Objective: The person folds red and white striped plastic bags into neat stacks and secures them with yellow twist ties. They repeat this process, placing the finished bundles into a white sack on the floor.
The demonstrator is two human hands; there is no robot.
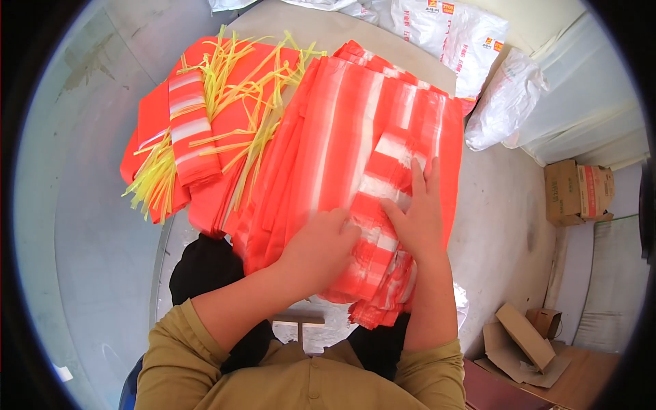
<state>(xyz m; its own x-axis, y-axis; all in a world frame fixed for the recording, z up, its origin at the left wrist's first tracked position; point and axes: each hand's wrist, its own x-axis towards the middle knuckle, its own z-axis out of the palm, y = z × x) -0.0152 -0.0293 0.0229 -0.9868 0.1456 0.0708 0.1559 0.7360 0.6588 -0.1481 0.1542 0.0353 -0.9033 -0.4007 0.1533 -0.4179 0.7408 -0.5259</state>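
Across my lap and the table lies a thick stack of red and white striped plastic bags [345, 130]. A narrow folded bundle of the same bags [372, 188] lies on its right part, with crumpled ends near my body. My left hand [318, 247] is closed at the bundle's left edge, its fingertips hidden against the plastic. My right hand [418, 215] presses on the bundle's right side, fingers stretched out and thumb apart.
To the left, yellow plastic ties [229, 92] lie over red bags [154, 113] and another folded striped bundle [191, 130]. White printed sacks [444, 37] stand beyond the table. Cardboard boxes [570, 195] are at the far right, and opened cardboard [523, 348] lies lower right.
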